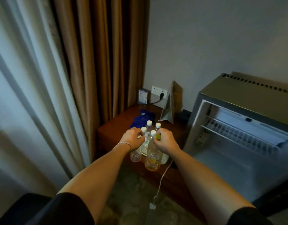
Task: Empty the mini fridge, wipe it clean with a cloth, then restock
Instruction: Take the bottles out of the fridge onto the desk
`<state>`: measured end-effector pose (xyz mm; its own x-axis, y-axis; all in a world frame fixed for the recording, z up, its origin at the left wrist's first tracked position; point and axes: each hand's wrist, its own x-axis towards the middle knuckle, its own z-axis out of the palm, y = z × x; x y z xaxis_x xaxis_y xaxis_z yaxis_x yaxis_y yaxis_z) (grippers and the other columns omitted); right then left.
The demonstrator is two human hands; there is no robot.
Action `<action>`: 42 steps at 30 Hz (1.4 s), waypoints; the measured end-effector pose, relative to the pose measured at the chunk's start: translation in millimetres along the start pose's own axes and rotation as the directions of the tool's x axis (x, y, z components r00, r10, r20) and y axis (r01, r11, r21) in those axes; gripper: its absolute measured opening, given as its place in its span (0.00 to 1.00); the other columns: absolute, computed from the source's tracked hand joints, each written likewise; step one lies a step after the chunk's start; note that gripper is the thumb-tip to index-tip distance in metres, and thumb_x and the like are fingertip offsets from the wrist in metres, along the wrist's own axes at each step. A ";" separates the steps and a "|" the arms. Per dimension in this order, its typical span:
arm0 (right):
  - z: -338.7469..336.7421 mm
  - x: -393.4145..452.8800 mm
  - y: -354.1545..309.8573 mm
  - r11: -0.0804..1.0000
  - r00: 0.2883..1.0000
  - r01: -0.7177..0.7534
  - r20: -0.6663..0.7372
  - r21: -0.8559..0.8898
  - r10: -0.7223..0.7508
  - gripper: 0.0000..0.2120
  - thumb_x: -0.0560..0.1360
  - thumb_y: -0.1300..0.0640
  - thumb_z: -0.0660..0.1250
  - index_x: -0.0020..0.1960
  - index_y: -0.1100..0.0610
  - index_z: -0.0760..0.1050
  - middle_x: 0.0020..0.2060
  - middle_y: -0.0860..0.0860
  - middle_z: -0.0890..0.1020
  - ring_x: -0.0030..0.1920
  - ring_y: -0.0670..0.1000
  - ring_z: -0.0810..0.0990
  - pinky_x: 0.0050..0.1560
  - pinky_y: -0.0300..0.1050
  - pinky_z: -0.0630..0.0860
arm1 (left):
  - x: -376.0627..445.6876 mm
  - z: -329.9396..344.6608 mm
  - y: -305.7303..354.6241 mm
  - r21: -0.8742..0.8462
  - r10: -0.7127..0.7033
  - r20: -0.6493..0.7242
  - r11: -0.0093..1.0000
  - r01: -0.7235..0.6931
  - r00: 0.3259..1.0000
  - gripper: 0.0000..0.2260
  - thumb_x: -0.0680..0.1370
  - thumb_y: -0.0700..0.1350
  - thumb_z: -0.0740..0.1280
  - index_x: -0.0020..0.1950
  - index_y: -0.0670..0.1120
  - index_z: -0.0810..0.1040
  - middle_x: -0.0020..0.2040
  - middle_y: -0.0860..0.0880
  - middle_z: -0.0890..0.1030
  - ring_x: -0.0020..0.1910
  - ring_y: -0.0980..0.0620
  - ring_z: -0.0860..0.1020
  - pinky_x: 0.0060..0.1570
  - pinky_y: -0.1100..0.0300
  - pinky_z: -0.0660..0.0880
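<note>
The left hand (133,137) curls its fingers round the neck of a clear water bottle (136,151), and the right hand (164,140) grips the neck of a bottle of yellow drink (152,157). Two more white-capped bottles (149,125) stand just behind on the wooden side table (110,132), near a blue cloth (142,118). The mini fridge (240,127) stands open to the right, its wire shelf (237,135) bare.

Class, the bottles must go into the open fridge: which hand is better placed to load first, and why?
Probably the right hand: it grips the yellow-labelled bottle and is nearer the mini fridge, which stands to its right.
</note>
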<state>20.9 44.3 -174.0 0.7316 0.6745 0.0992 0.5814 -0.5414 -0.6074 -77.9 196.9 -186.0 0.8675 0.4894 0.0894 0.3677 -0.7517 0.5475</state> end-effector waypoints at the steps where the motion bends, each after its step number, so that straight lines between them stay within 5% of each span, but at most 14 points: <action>1: 8.3 7.2 -10.1 1.000 1.000 -0.002 0.014 -0.007 0.002 0.05 0.76 0.55 0.69 0.47 0.54 0.74 0.45 0.51 0.77 0.47 0.52 0.76 0.44 0.46 0.72 | 1.6 -8.1 -12.9 0.006 -0.005 -0.001 1.000 0.005 1.000 0.09 0.77 0.51 0.68 0.52 0.48 0.81 0.55 0.49 0.78 0.55 0.49 0.77 0.54 0.53 0.75; 12: 86.5 76.5 -77.3 0.998 0.995 0.046 0.092 -0.045 -0.042 0.07 0.76 0.56 0.70 0.51 0.57 0.75 0.47 0.52 0.77 0.47 0.51 0.76 0.44 0.43 0.69 | 29.7 -42.0 -113.6 -0.012 -0.076 -0.039 0.997 0.075 0.996 0.05 0.78 0.48 0.68 0.52 0.49 0.80 0.54 0.50 0.77 0.53 0.50 0.77 0.53 0.55 0.76; 26: 142.6 198.8 -76.8 0.990 0.967 0.137 0.219 -0.018 -0.130 0.04 0.78 0.59 0.65 0.49 0.59 0.70 0.48 0.53 0.71 0.45 0.54 0.73 0.43 0.49 0.71 | 124.9 -41.9 -184.3 -0.023 -0.173 -0.029 0.985 0.173 0.984 0.06 0.77 0.49 0.68 0.53 0.50 0.79 0.54 0.52 0.76 0.52 0.51 0.77 0.55 0.51 0.77; 42: 172.7 258.3 -43.2 0.979 0.961 -0.152 0.212 -0.135 0.178 0.10 0.77 0.61 0.65 0.57 0.61 0.71 0.55 0.56 0.72 0.50 0.58 0.75 0.52 0.57 0.77 | 212.7 -6.0 -224.2 -0.055 -0.101 0.193 0.992 0.114 0.976 0.08 0.78 0.48 0.66 0.56 0.51 0.79 0.58 0.51 0.74 0.55 0.50 0.76 0.56 0.53 0.75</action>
<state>123.3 328.6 -258.3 0.7312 0.6580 -0.1797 0.5064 -0.7002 -0.5032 22.2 472.2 -284.7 0.8742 0.4683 -0.1286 0.4448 -0.6659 0.5990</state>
